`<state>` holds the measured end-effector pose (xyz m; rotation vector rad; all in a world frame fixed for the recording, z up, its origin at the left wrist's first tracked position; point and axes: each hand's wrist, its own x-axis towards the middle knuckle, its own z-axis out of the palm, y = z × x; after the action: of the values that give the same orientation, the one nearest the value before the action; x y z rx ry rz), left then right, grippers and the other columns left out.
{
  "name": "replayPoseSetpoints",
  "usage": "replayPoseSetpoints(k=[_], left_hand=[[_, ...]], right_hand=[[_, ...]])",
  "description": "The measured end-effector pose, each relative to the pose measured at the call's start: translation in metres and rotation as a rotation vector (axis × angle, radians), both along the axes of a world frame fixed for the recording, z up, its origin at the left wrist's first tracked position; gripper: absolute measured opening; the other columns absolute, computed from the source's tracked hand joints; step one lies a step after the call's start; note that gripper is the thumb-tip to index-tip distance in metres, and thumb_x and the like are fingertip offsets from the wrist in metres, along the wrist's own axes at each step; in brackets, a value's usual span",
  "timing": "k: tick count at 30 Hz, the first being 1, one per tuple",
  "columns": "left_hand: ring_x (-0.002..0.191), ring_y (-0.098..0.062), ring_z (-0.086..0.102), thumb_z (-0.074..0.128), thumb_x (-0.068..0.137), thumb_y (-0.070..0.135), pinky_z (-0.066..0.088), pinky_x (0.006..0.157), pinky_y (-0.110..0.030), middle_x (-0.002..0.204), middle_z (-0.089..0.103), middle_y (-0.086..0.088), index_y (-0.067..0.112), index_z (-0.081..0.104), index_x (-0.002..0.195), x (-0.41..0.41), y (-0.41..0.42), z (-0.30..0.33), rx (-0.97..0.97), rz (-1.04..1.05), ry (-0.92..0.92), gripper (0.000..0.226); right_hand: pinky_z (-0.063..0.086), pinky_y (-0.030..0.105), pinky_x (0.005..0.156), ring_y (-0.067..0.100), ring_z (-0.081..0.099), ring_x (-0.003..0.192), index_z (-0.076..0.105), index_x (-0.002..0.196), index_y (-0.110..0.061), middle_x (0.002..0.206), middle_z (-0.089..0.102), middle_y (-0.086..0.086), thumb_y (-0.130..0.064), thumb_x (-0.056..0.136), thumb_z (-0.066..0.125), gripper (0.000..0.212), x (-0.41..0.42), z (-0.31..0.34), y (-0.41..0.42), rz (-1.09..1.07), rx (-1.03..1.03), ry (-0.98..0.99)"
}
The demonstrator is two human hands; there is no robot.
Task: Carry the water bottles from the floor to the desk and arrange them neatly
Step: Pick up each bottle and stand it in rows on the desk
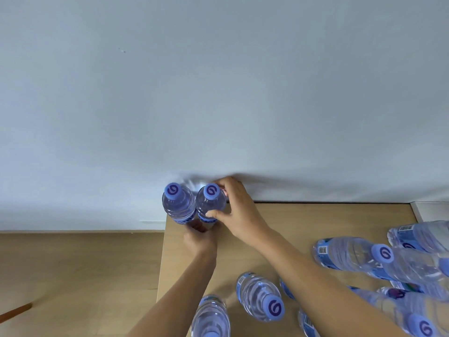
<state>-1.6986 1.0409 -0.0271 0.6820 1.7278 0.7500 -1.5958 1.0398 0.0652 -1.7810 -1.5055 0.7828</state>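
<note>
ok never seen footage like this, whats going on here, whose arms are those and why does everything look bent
There is no machine: a person wears a wide-angle camera on the head, looking down at their own hands, and that lens bends the edges. You see a wooden desk against a white wall. Two water bottles stand side by side at its far left corner. The right hand grips the right bottle; the left hand is at the base of the pair, beside the left bottle, its grip hidden. More bottles stand nearer the camera.
</note>
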Motion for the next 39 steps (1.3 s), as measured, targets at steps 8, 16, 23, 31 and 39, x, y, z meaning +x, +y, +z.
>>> replayPoseSetpoints(k=[8,16,23,31,39], left_hand=[[0.096,-0.02,0.055,0.081,0.076,0.009,0.039,0.073,-0.026,0.107,0.058,-0.003,0.013,0.05,0.113,-0.032,-0.016,0.025,-0.093,-0.263,-0.045,0.048],[0.107,-0.012,0.059,0.075,0.084,0.019,0.04,0.064,-0.008,0.117,0.06,0.003,0.014,0.056,0.123,-0.066,-0.039,0.064,0.052,-0.494,-0.051,0.044],[0.101,0.001,0.063,0.072,0.086,0.03,0.049,0.086,-0.022,0.11,0.067,0.014,0.034,0.06,0.11,-0.099,-0.066,0.088,0.168,-0.584,-0.099,0.027],[0.101,0.003,0.062,0.065,0.091,0.032,0.047,0.09,-0.022,0.107,0.067,0.018,0.031,0.063,0.112,-0.119,-0.096,0.106,0.264,-0.586,-0.152,0.021],[0.1,0.003,0.06,0.063,0.094,0.026,0.045,0.079,-0.011,0.111,0.065,0.011,0.024,0.062,0.114,-0.141,-0.111,0.123,0.299,-0.571,-0.155,0.02]], right_hand=[[0.041,0.021,0.095,0.01,0.051,0.12,0.049,0.132,-0.015,0.131,0.054,-0.003,-0.031,0.079,0.081,0.063,-0.004,0.008,-0.02,-0.11,-0.023,-0.017],[0.036,0.018,0.098,0.007,0.05,0.124,0.052,0.129,-0.019,0.127,0.052,-0.01,-0.034,0.088,0.073,0.048,-0.012,0.036,-0.064,-0.139,-0.122,0.114],[0.037,0.019,0.104,-0.003,0.051,0.123,0.059,0.124,-0.026,0.129,0.059,-0.015,-0.061,0.074,0.067,0.061,-0.023,0.055,-0.119,-0.177,-0.181,0.225],[0.04,0.005,0.089,-0.014,0.053,0.112,0.058,0.113,-0.034,0.119,0.061,-0.02,-0.047,0.058,0.083,0.062,-0.042,0.019,-0.186,-0.479,-0.029,0.379],[0.051,0.035,0.084,0.022,0.063,0.087,0.059,0.097,-0.016,0.089,0.066,0.002,-0.009,0.071,0.087,0.038,-0.049,-0.013,-0.184,-0.582,-0.04,0.459]])
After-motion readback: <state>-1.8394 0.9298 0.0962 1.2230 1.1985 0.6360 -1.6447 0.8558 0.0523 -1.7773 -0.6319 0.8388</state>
